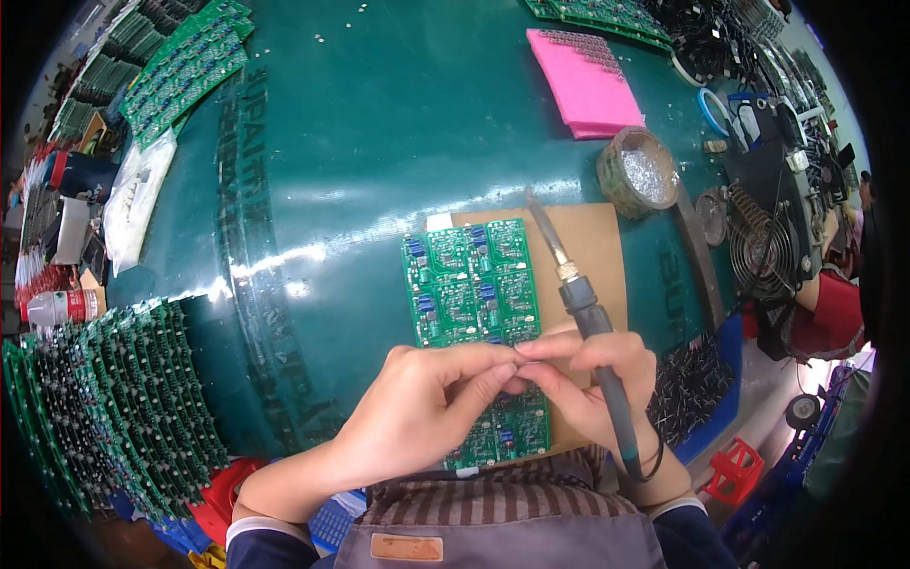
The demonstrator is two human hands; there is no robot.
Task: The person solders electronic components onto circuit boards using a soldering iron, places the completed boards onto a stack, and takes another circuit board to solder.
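A green circuit board panel [474, 284] with blue and white components lies in front of me, partly on a brown cardboard sheet [595, 256]. Over its nearer half, the fingertips of my two hands meet. My left hand [412, 394] is closed in a pinch; what it holds is too small and hidden to name. A soldering iron [590, 318] rests in my right hand [616, 375], its handle between the fingers and its metal tip pointing away from me, above the cardboard. The thumb and forefinger of that hand also press together beside the left fingertips.
Stacked circuit boards [142, 398] stand at the left, with more boards [190, 66] at the far left. Right of centre are a round bowl [630, 175] with silvery contents and pink foam [583, 95] holding small parts. Black parts [692, 379] fill a blue tray; a coiled-wire stand [763, 251] sits beyond.
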